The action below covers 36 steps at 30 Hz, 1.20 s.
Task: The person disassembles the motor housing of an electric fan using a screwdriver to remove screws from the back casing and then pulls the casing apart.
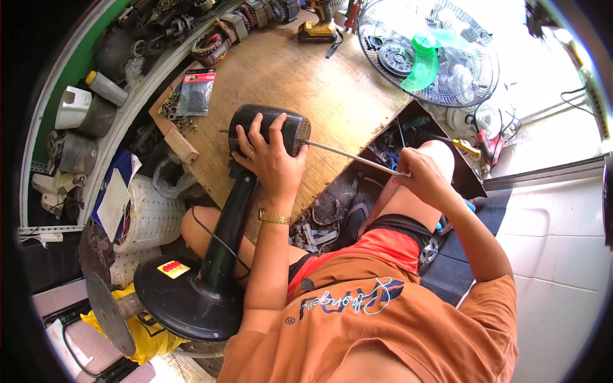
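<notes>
A black electric fan's motor housing [268, 127] rests tilted over the edge of the wooden table. My left hand [273, 153] is wrapped over it, fingers spread across the top and thumb by the perforated end. In my right hand [423, 171] is a long screwdriver [348, 155], its handle hidden in my closed fingers. The metal shaft runs left to the perforated end, where its tip meets the housing near my left thumb. The fan's black neck [231, 223] slopes down to the round base [175, 297] beside my lap. A dark cord hangs along the neck.
On the wooden table [319, 83] lie a plastic packet [196, 92], loose screws [172, 112] and a yellow cordless drill [317, 29]. A fan grille [428, 51] with green blades stands at the far right. Below it is a dark tool bin [460, 169]. Motor parts fill the left shelf.
</notes>
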Tool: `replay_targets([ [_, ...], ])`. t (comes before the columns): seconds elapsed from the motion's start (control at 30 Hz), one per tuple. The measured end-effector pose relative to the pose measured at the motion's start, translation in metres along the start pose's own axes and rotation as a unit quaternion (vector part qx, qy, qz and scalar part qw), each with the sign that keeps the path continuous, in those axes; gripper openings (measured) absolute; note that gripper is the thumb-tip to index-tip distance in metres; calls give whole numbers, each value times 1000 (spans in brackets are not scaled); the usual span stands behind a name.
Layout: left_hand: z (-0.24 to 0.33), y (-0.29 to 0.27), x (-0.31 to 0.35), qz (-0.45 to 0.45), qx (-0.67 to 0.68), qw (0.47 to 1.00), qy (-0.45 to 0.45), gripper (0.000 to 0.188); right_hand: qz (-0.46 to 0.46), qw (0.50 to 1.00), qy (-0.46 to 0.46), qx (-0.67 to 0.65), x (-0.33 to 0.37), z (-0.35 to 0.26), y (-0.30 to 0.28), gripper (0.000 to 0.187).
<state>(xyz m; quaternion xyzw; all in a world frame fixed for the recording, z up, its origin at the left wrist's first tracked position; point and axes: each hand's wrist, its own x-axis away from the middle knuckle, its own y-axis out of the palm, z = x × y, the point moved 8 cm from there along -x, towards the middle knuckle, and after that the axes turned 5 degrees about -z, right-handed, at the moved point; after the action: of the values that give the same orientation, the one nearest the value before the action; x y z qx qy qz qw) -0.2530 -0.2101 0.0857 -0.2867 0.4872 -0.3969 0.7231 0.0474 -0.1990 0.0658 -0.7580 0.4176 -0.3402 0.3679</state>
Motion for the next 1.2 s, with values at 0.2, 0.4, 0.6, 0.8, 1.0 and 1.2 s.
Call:
replay_targets([
  [0.2, -6, -7, 2, -51, 21, 998, 15, 92, -93, 979, 49, -173, -23, 38, 22, 18],
  [0.4, -8, -15, 5, -139, -5, 990, 22, 112, 97, 983, 62, -145, -102, 60, 19, 18],
  [0.6, -19, -16, 9, -154, 9, 988, 1, 120, 151, 988, 10, 22, -194, 11, 13, 22],
  [0.8, -40, -14, 17, -173, 49, 982, -59, 128, 237, 920, -118, -288, -168, -45, 38, 68],
  [1.0, -41, -17, 12, -135, 68, 988, -29, 130, 132, 916, -59, -373, -132, -104, 119, 124],
  [1.2, -64, -25, 15, -165, 103, 977, -85, 123, 189, 872, -38, -451, -130, -114, 108, 118],
])
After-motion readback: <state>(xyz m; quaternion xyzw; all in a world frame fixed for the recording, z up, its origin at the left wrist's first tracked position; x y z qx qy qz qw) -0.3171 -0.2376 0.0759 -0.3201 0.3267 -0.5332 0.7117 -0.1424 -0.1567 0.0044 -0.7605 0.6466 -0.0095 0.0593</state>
